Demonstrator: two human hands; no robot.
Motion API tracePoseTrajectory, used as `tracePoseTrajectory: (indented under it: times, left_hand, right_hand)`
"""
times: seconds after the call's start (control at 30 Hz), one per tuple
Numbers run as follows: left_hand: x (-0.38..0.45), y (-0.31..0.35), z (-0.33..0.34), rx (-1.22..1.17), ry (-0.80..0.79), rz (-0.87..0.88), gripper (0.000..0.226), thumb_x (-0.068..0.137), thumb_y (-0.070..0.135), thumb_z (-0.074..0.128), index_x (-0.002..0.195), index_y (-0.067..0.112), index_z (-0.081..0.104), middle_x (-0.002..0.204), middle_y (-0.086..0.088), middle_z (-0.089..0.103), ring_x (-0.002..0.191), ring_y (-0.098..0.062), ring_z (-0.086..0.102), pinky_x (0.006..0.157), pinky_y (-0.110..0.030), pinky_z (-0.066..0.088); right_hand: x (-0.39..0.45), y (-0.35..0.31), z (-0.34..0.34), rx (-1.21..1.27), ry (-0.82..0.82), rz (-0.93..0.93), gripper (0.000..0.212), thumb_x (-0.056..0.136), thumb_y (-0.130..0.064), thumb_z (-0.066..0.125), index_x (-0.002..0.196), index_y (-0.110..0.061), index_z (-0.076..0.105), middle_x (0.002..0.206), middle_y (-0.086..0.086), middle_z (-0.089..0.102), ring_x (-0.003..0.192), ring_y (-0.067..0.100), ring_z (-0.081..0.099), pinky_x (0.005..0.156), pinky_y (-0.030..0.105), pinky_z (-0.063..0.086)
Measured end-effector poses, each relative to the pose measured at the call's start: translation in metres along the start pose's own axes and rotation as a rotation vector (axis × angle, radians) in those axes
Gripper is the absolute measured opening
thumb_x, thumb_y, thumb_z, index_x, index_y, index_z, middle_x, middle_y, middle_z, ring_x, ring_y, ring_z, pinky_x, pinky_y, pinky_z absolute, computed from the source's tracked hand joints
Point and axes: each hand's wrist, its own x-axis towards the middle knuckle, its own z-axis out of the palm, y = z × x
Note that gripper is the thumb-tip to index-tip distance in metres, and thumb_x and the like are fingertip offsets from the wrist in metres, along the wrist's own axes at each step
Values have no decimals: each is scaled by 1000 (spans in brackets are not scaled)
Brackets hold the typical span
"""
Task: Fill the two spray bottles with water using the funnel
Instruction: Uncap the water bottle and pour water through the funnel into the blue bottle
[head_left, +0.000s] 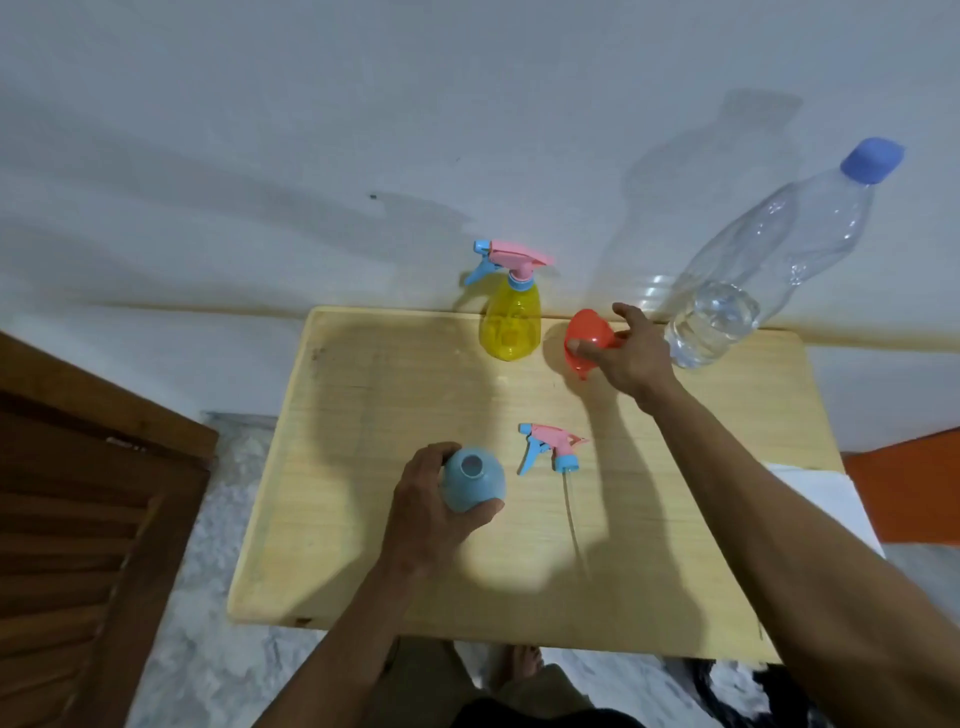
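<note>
My left hand (428, 501) grips a light blue spray bottle body (474, 486) with its neck uncapped, standing on the wooden table (363, 467). Its pink and blue spray head (551, 447) lies beside it on the table, with its thin tube pointing toward me. At the back of the table my right hand (631, 356) closes on the rim of a red funnel (588, 338). A yellow spray bottle (511, 322) with its spray head screwed on stands just left of the funnel. Right of my hand stands a tall clear water bottle (769, 265) with a blue cap, water only in its bottom part.
The table stands against a white wall. A dark wooden louvred door (78, 519) is on the left. An orange object (909, 488) and a white surface lie to the right of the table. My feet show below the table's front edge.
</note>
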Motion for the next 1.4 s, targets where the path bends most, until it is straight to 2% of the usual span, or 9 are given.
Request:
tracePoseTrajectory:
  times: [0.13, 0.27, 0.43, 0.53, 0.67, 0.9, 1.07, 1.2, 1.4]
  left_hand:
    - [-9, 4, 4, -41, 42, -34, 76, 57, 46, 89, 123, 31, 55, 119, 18, 60, 109, -4, 59, 83, -39, 59]
    - [-15, 12, 5, -68, 62, -56, 79, 54, 55, 83, 124, 33, 55, 121, 14, 60, 109, -4, 58, 87, -39, 59]
    - [-18, 17, 6, -40, 49, -40, 72, 66, 43, 87, 127, 36, 48, 123, 12, 58, 111, -9, 56, 91, -33, 56]
    - [-20, 18, 8, -2, 62, -62, 75, 68, 47, 85, 131, 30, 48, 125, 5, 61, 106, -9, 57, 88, -26, 51]
    - [-21, 20, 8, 17, 68, -87, 84, 68, 48, 85, 137, 15, 50, 129, -5, 64, 112, -22, 64, 87, -23, 49]
    - [-23, 20, 10, 19, 65, -120, 75, 73, 42, 85, 134, 11, 52, 122, -7, 69, 106, -20, 67, 77, -2, 39]
    - [-23, 10, 10, 33, -4, -91, 75, 73, 37, 87, 134, 13, 51, 116, -3, 71, 102, -22, 70, 75, -3, 41]
    - [-23, 15, 7, 10, -15, -78, 71, 71, 36, 88, 129, 16, 54, 103, 6, 67, 90, -12, 65, 71, -7, 45]
    - [-20, 22, -5, -8, -25, -63, 75, 68, 40, 85, 133, 21, 52, 100, 12, 60, 92, -11, 58, 69, -4, 38]
  right_hand:
    - [-73, -13, -6, 470, -169, -35, 74, 86, -26, 80, 150, -36, 44, 124, 3, 58, 106, 17, 65, 79, 30, 59]
    - [-131, -25, 2, 580, -251, -111, 62, 84, -22, 81, 137, -35, 52, 115, 4, 63, 98, 19, 71, 79, 36, 63]
    - [-161, -24, 34, 472, -221, -267, 71, 77, -32, 86, 136, -27, 47, 116, 0, 73, 110, 11, 67, 81, 30, 60]
    - [-165, -19, 52, 408, -198, -333, 75, 75, -35, 89, 136, -31, 45, 120, -3, 71, 112, 6, 65, 90, 34, 57]
    - [-165, -13, 64, 336, -182, -389, 71, 72, -31, 92, 123, -45, 45, 122, -10, 68, 113, 1, 63, 83, 39, 58]
    - [-171, -3, 70, 273, -190, -415, 73, 73, -31, 90, 129, -32, 44, 129, -10, 65, 118, -4, 58, 78, 13, 47]
    - [-186, 6, 77, 252, -122, -389, 70, 73, -30, 91, 119, -46, 40, 127, -23, 61, 122, 2, 57, 85, 27, 50]
    - [-192, 10, 76, 259, -80, -356, 71, 71, -30, 92, 119, -43, 41, 118, -38, 60, 120, -4, 56, 86, 30, 51]
    - [-194, 11, 75, 243, -70, -348, 74, 70, -28, 93, 126, -32, 45, 126, -18, 63, 122, 1, 56, 87, 30, 50]
